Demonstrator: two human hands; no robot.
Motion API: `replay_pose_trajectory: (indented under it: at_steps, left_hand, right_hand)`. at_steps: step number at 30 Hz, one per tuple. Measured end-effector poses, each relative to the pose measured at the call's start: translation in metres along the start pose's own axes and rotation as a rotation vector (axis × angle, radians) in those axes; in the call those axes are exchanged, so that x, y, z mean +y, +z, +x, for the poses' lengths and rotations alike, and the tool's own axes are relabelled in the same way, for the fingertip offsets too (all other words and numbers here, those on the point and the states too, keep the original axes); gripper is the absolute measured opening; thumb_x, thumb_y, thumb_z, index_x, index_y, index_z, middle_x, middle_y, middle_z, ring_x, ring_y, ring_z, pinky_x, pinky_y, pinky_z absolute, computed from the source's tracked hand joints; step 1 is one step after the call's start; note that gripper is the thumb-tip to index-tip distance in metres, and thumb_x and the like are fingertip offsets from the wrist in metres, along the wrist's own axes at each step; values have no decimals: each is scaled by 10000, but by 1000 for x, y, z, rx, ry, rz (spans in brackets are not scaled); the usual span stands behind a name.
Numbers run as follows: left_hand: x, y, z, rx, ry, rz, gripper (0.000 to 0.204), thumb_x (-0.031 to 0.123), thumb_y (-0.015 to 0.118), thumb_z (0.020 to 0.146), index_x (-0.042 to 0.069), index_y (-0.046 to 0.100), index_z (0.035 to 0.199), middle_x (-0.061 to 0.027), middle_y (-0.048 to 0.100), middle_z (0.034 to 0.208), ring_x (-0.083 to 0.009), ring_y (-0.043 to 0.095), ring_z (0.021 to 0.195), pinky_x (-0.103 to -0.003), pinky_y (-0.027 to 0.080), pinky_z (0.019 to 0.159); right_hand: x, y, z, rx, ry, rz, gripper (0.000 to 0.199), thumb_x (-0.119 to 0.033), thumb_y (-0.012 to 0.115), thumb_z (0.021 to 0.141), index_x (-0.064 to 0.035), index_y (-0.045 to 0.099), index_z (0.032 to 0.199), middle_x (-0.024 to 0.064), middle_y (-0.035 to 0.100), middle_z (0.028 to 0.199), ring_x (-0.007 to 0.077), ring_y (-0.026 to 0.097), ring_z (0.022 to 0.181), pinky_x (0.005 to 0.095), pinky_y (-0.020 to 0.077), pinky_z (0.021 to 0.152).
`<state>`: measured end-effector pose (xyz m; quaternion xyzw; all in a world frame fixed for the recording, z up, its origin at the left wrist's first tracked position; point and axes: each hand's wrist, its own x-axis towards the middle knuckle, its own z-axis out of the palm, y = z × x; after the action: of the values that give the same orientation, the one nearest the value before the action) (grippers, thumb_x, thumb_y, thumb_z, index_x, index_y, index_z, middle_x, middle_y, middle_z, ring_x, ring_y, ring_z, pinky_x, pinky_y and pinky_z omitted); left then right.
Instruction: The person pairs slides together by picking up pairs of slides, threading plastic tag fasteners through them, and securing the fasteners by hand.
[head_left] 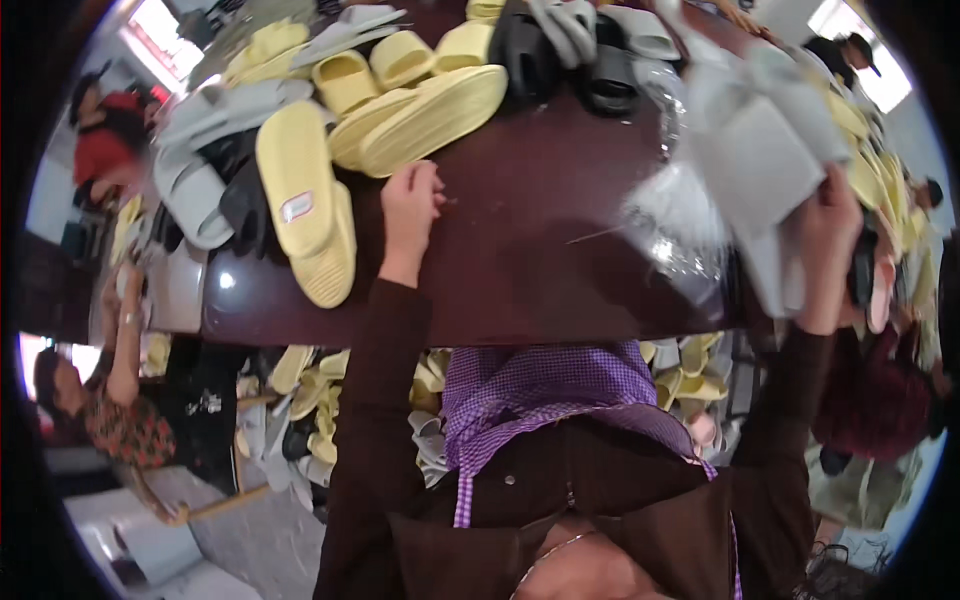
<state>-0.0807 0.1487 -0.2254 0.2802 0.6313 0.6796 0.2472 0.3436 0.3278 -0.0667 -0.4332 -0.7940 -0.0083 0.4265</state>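
Note:
My left hand (408,212) is over the dark red table, its fingers curled together. What they hold, if anything, is too small to make out. Just beyond it lie yellow slide sandals (435,118), soles turned outward, and to its left a yellow slide (295,180) with a small label on its sole rests on another. At the right, my right hand (832,225) grips pale grey slide sandals (765,160), raised above the table edge and smeared by motion. Clear plastic bags (680,225) lie crumpled beside them.
Grey slides (190,190) and black slides (612,75) crowd the far and left sides of the table (520,270). More yellow slides (310,400) are heaped below its near edge. One person (130,410) is at the left, another (875,390) at the right.

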Motion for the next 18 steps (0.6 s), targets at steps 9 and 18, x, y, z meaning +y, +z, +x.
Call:
replay_pose_trajectory:
  at_steps: [9,18]
  left_hand:
    - [41,-44,-49,521,800,599,95,24,586,859,-15,586,945,-64,571,822,-151,539,750,-290,462,686]
    - [23,-183,-29,469,-85,-113,205,151,584,883,13,587,1035,-49,614,892,-131,566,731,-272,463,663]
  right_hand:
    - [272,-89,22,84,-85,-752,333,-172,521,934,15,542,1209,191,617,1116,332,586,1027,362,457,869]
    - [45,17,-48,-89,13,-2,240,-88,515,946,4,589,1155,70,624,1062,116,577,900,245,464,797]
